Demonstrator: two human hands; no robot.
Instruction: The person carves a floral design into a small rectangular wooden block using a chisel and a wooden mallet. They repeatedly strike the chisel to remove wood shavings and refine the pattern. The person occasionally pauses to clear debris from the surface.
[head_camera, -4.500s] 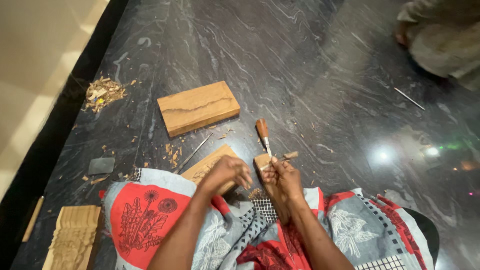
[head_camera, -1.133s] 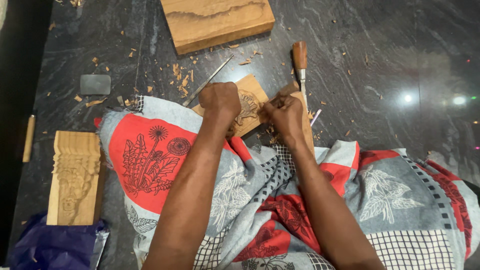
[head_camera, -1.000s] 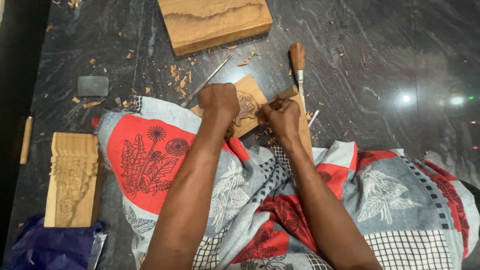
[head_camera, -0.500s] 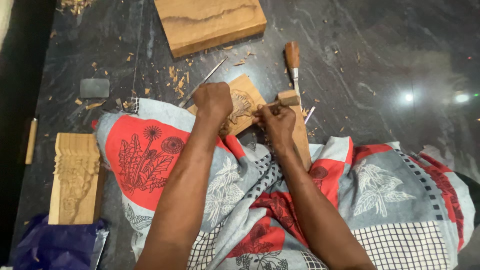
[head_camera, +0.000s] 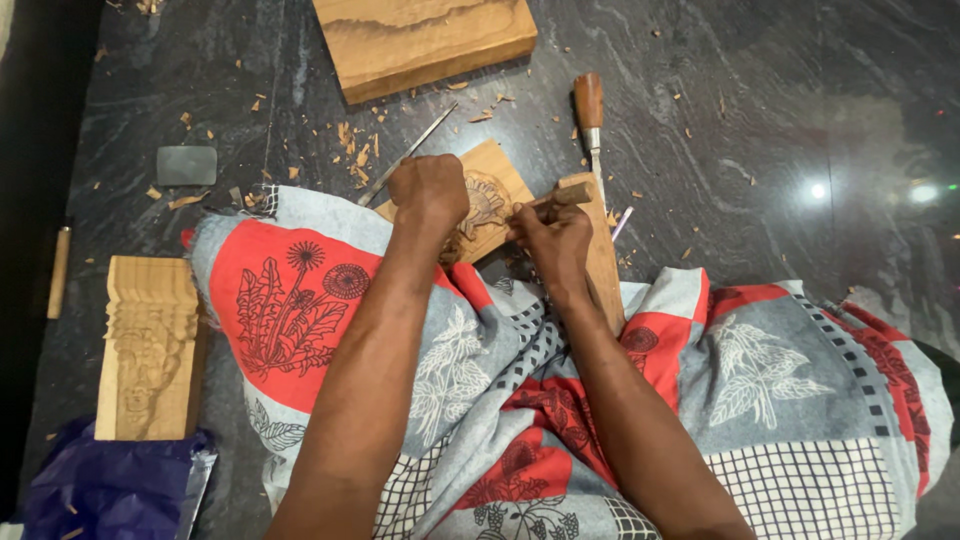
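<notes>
1. Carving in hand: left hand (head_camera: 430, 190) fisted on the block (head_camera: 487, 200), pinning it at the cloth's (head_camera: 300, 300) edge.
2. Right hand (head_camera: 550, 232) clamped round a chisel (head_camera: 555, 196), tip on the relief.
3. Next likely needs steady, shallow push.

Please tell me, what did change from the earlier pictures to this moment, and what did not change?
The right hand has lifted a wooden-handled tool so it now lies across the small carved wood piece. The view also drew closer since the first picture. The left hand still presses on the piece. The chisel, the wood block and the carved panel stayed in place.
</notes>
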